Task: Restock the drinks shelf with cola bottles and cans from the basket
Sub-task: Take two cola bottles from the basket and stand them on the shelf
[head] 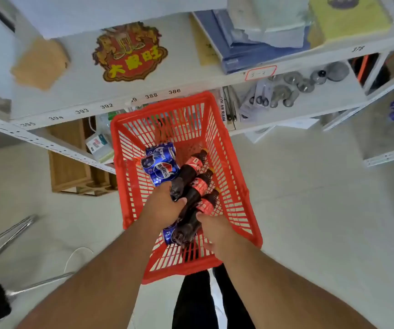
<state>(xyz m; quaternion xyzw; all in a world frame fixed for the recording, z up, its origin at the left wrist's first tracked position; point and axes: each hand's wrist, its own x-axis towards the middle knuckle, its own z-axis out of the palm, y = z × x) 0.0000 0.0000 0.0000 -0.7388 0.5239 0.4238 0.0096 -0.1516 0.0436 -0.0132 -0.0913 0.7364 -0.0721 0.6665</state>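
Three cola bottles lie side by side on the floor of the red basket (pixel 236 198), along its right wall, caps pointing toward the far right corner. The farthest bottle (pixel 191 167) has its dark base under the left hand (pixel 167 205), whose fingers are curled over that base and grip it. The middle bottle (pixel 197 186) lies just beside it, its red label showing between the two hands. The nearest bottle (pixel 191 224) runs toward the basket's near edge; the right hand (pixel 217 233) holds it, thumb pressed against its side just below the label and the other fingers wrapped round its lower body.

Two blue cola cans (pixel 161 166) lie against the left wall at mid-basket, just beyond the left hand and touching the farthest bottle. Another blue can (pixel 169 233) peeks out under the left wrist, close to the near edge, touching the base of the nearest bottle.

The basket stands on a pale floor (pixel 309 222) with its far edge against a white shelf unit (pixel 191 84). The shelf's front edge carries numbered labels. On its upper board lie a red-and-gold emblem (pixel 129 53) and blue folders (pixel 238 53); a lower board to the right holds scissors (pixel 262 99) and round metal pieces.
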